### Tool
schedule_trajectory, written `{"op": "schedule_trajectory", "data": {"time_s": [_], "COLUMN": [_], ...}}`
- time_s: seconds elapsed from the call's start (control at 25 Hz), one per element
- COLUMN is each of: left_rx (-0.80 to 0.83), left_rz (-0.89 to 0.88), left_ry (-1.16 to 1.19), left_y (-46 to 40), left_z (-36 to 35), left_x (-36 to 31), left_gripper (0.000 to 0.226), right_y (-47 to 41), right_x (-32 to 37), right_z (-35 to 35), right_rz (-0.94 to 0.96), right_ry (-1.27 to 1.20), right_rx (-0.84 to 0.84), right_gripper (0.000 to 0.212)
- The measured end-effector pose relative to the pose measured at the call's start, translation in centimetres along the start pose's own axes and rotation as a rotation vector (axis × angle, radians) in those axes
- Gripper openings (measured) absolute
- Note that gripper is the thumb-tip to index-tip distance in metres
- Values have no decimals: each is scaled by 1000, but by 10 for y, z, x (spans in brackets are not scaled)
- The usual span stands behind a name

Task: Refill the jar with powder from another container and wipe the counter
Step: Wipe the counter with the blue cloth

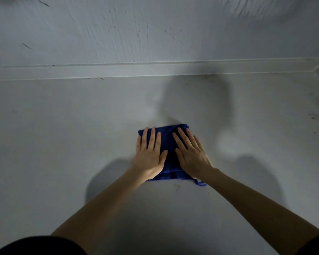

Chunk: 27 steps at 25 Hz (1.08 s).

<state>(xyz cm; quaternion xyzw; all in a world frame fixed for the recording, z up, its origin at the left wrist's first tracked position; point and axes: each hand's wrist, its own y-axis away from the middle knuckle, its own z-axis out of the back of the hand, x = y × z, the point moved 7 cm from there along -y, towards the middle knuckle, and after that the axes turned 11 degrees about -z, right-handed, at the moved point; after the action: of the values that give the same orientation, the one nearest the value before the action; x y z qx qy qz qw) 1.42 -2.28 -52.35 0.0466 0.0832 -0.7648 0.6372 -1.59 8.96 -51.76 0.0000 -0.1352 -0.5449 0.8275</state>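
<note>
Both bare forearms reach forward to the folded blue cloth mid-counter, left hand and right hand pressed flat, fingers spread, side by side on it, equally near.

Blue cloth folded flat on grey counter; loose thread.

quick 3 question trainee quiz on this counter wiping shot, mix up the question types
1. True or false: both hands lie flat, fingers spread, on the blue cloth.
2. Which hand is nearer the loose thread at the cloth's corner? A) left hand B) right hand
3. Fill in: the cloth rests on the grey ____, in front of the wall.

Key: 1 true; 2 B; 3 counter.
</note>
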Motion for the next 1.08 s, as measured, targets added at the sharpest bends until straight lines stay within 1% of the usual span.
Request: {"op": "schedule_trajectory", "data": {"time_s": [0.08,0.28,0.4,0.44,0.56,0.68,0.8,0.88,0.96,1.08], "left_rx": [16,78,75,79,114,131,96,57,4,-88], "left_rz": [17,40,9,8,27,40,29,-2,-36,-70], "left_ry": [-12,-48,-60,-70,-95,-102,-115,-121,-118,-95], "left_y": [12,40,55,60,72,80,96,107,118,135], "left_z": [0,-4,0,0,-1,2,5,11,18,27], "left_x": [-4,-15,-22,-24,-27,-29,-30,-33,-38,-50], "left_gripper": [69,69,64,64,67,67,64,59,53,49], "right_y": [13,38,47,48,51,54,63,68,70,71], "right_x": [2,5,6,6,12,25,36,39,36,33], "right_z": [-2,-6,-7,-6,-1,-1,-6,-11,-11,-7], "right_rz": [3,17,36,42,13,-61,-123,-135,-111,-20], "right_ry": [16,28,27,34,37,2,-71,-89,-80,-66], "right_rx": [7,-11,6,4,-6,-33,-72,-69,-78,-71], "right_gripper": [71,71,71,69,50,48,49,49,49,48]}}
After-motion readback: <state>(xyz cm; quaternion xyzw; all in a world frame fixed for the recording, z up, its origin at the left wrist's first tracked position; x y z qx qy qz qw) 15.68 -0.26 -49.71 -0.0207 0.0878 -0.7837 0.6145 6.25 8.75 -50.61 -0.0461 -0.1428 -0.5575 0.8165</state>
